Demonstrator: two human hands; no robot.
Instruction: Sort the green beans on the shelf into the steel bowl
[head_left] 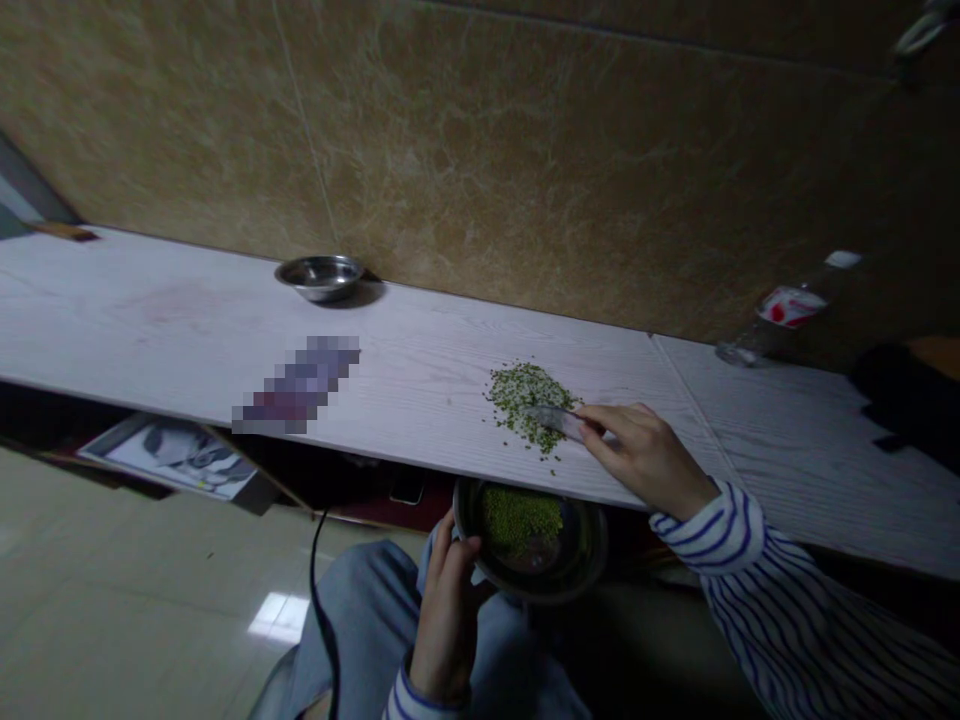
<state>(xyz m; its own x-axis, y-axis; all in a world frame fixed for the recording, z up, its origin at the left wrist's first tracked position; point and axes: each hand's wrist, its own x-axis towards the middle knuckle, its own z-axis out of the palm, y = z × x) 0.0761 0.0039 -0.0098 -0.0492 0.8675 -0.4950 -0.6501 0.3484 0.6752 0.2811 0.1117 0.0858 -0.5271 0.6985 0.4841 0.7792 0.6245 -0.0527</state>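
Small green mung beans [517, 385] lie spread in a loose patch on the white wood-grain counter [420, 360]. Over this patch, my right hand [649, 450] is closed on a spoon-like metal utensil [553, 418], whose tip touches the beans; its exact kind is hard to make out. Below the counter's front edge, my left hand [450, 585] grips the left rim of a metal bowl [596, 560]. More green beans [521, 518] are heaped inside on the bowl's far left side. The bowl sits above my lap, partly under the counter edge.
A small steel bowl [320, 280] stands by the wall, with a blurred-out flat item [300, 390] in front of it. At right are a clear plastic bottle [787, 305] and a dark object [911, 400]. An open drawer [180, 460] and a phone [407, 487] show below the counter.
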